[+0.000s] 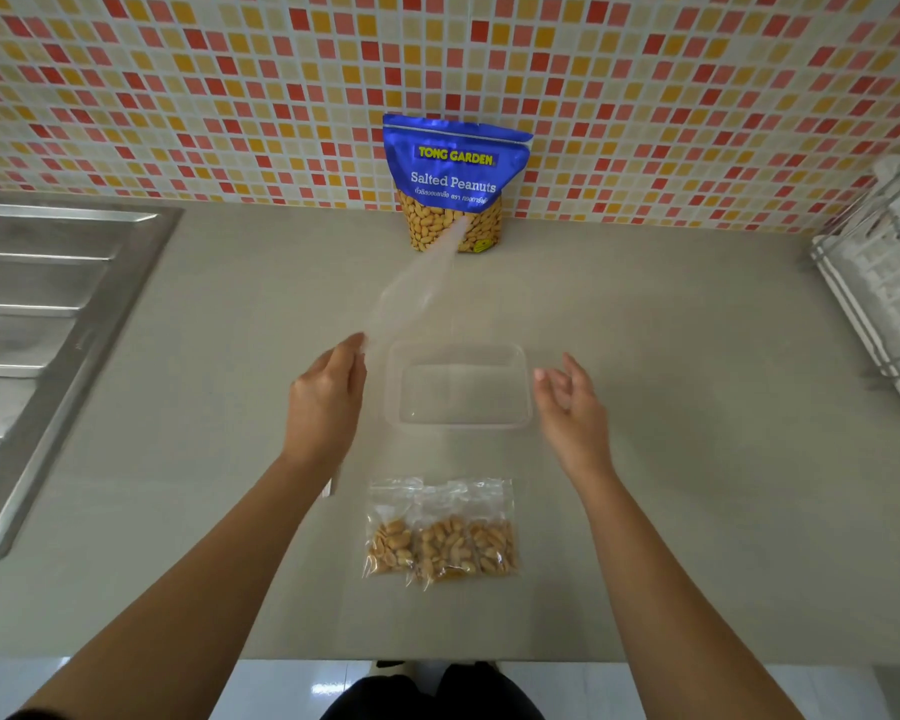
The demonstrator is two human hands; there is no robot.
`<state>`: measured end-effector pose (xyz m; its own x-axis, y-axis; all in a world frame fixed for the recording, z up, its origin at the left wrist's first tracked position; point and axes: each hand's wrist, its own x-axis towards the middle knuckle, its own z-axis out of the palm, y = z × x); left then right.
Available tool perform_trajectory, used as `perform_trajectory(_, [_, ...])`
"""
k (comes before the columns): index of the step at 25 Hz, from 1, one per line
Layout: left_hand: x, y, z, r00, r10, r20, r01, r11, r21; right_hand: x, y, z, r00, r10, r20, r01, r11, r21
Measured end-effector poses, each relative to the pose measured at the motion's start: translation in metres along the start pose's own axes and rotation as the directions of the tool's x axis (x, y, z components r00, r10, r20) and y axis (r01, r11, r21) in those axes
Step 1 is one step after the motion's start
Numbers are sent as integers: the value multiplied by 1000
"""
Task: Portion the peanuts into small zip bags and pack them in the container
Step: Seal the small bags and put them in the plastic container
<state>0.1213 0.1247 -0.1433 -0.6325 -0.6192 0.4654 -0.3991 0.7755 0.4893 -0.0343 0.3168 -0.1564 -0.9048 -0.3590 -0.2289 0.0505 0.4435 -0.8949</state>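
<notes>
A clear plastic container (458, 384) sits open and empty on the grey counter between my hands. My left hand (326, 394) pinches a corner of its clear lid (417, 288), which is lifted and tilted up toward the wall. Just right of the container my right hand (572, 402) hovers with relaxed fingers, holding nothing. Three small zip bags of peanuts (440, 532) lie side by side on the counter nearer to me. A blue Salted Peanuts pouch (455, 184) stands upright against the tiled wall.
A steel sink drainboard (48, 324) fills the left side of the counter. At the right edge stands a white wire dish rack (879, 298). The counter's front edge (437, 659) runs close to my body.
</notes>
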Motion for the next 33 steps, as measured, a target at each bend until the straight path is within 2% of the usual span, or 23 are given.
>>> perform_trajectory(2, [18, 3, 1, 981, 193, -2, -193, 981, 5, 2, -24, -13, 998, 63, -32, -51, 952, 301])
perform_trajectory(4, [34, 9, 5, 918, 397, 15, -397, 917, 32, 7, -50, -38, 975, 162, 151, -220, 785, 580])
perform_trajectory(5, [41, 13, 8, 874, 484, 40, -486, 873, 43, 7, -60, -51, 951, 182, 251, -299, 751, 588])
perform_trajectory(6, [48, 18, 11, 830, 554, 73, -557, 829, 45, 6, -65, -62, 926, 196, 322, -349, 769, 536])
perform_trajectory(8, [60, 29, 16, 758, 638, 133, -645, 764, 13, 2, -65, -72, 902, 209, 377, -363, 839, 404])
perform_trajectory(9, [65, 36, 19, 745, 651, 143, -657, 754, -9, -1, -62, -73, 909, 200, 366, -341, 861, 377])
perform_trajectory(10, [68, 43, 21, 761, 632, 147, -635, 772, -31, -1, -54, -72, 925, 185, 332, -312, 870, 383])
perform_trajectory(11, [68, 50, 22, 809, 562, 170, -563, 825, -50, 1, -44, -72, 944, 165, 287, -277, 868, 412])
perform_trajectory(13, [59, 56, 23, 924, 262, 277, -263, 964, -34, 3, -26, -72, 976, 150, 156, -207, 856, 474])
perform_trajectory(14, [52, 55, 23, 938, 67, 340, -83, 996, 32, 5, -17, -73, 982, 167, 91, -190, 854, 485])
perform_trajectory(16, [33, 48, 21, 863, -234, 448, 152, 965, 212, 8, 4, -77, 976, 216, -38, -175, 873, 455])
perform_trajectory(17, [23, 46, 20, 824, -306, 476, 205, 945, 254, 8, 15, -78, 966, 243, -93, -180, 881, 437])
perform_trajectory(21, [-2, 35, 25, 747, -425, 511, 388, 903, 184, 9, 54, -72, 938, 299, -176, -234, 919, 317])
perform_trajectory(23, [-3, 29, 29, 752, -448, 484, 442, 887, 135, 9, 64, -67, 932, 251, -262, -240, 968, 74])
perform_trajectory(25, [-2, 25, 33, 757, -461, 464, 450, 882, 142, 8, 69, -65, 929, 143, -343, -238, 937, -255])
perform_trajectory(26, [-2, 24, 34, 755, -467, 461, 453, 879, 149, 8, 69, -63, 926, 114, -359, -240, 913, -330])
perform_trajectory(31, [-8, 27, 32, 749, -477, 460, 462, 873, 154, 8, 74, -57, 921, 32, -389, -239, 834, -498])
perform_trajectory(33, [-10, 32, 25, 767, -476, 431, 476, 872, 115, 2, 69, -55, 915, -55, -400, -180, 831, -527])
